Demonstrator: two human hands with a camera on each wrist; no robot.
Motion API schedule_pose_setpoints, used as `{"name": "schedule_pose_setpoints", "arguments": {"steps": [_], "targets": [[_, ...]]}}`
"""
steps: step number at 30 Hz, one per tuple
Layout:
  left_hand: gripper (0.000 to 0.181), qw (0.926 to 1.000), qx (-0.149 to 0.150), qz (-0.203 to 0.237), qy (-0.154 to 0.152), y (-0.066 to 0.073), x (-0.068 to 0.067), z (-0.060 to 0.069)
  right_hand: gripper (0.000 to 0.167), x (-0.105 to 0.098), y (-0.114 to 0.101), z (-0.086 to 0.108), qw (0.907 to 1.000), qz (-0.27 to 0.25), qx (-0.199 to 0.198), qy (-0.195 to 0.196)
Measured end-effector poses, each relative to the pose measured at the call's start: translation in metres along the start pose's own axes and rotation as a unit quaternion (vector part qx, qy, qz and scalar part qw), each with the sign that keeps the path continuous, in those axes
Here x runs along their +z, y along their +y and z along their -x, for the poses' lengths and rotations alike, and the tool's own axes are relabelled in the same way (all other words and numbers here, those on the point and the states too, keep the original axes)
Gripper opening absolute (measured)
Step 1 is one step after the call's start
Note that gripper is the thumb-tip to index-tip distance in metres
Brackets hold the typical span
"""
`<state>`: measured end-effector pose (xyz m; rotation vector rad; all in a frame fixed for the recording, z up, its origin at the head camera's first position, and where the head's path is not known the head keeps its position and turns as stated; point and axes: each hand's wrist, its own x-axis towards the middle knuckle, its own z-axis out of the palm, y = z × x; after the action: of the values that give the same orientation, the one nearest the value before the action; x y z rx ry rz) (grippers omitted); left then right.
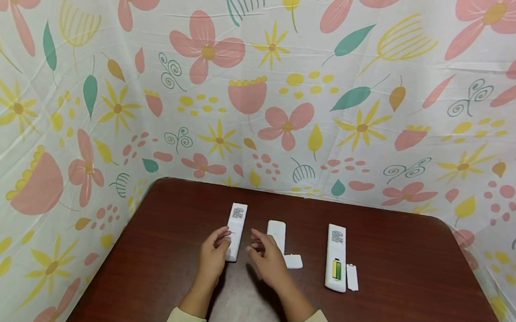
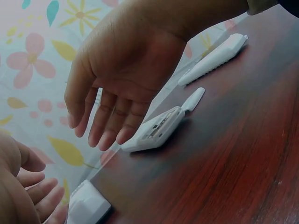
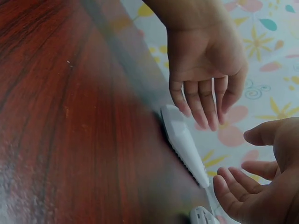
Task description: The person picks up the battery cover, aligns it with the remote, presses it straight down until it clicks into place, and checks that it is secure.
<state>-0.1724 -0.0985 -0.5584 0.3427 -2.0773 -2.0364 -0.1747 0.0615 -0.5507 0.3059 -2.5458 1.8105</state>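
Observation:
Three white remote controls lie face down on the brown table. My left hand (image 1: 212,258) hovers by the left remote control (image 1: 237,225), fingers loosely bent with nothing between them. In the right wrist view, the left hand (image 3: 205,60) hangs beside that remote control (image 3: 182,142). My right hand (image 1: 270,265) is near the middle remote control (image 1: 277,233), partly covering it in the head view. The left wrist view shows the middle remote's uncovered battery compartment (image 2: 161,127) below the relaxed right hand (image 2: 126,70). Its battery cover (image 1: 293,261) lies beside it.
Farther right lies another remote control (image 1: 335,245), a green and yellow battery (image 1: 337,270) in its uncovered compartment. Its battery cover (image 1: 352,277) is beside it. A flower-printed cloth (image 1: 262,111) stands behind and beside the dark brown table (image 1: 411,294).

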Motion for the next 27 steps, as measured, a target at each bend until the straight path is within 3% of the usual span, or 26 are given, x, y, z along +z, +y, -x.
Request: {"name": "schedule_pose_setpoints", "arguments": {"steps": [12, 18, 24, 27], "targets": [[0.038, 0.9986, -0.015, 0.011, -0.050, 0.006, 0.008, 0.007, 0.041, -0.016, 0.000, 0.003, 0.9996, -0.008, 0.020, 0.015], [0.039, 0.9967, -0.015, 0.020, -0.077, 0.008, 0.012, 0.011, 0.040, -0.025, -0.001, 0.005, 0.9995, -0.018, 0.011, 0.023], [0.038, 0.9946, 0.018, 0.033, -0.097, 0.005, 0.017, 0.013, 0.039, -0.032, 0.000, 0.007, 0.9991, -0.007, 0.025, 0.035], [0.039, 0.9939, 0.020, 0.034, -0.103, 0.003, 0.019, 0.014, 0.038, -0.035, 0.002, 0.008, 0.9990, 0.006, 0.019, 0.041]]}}
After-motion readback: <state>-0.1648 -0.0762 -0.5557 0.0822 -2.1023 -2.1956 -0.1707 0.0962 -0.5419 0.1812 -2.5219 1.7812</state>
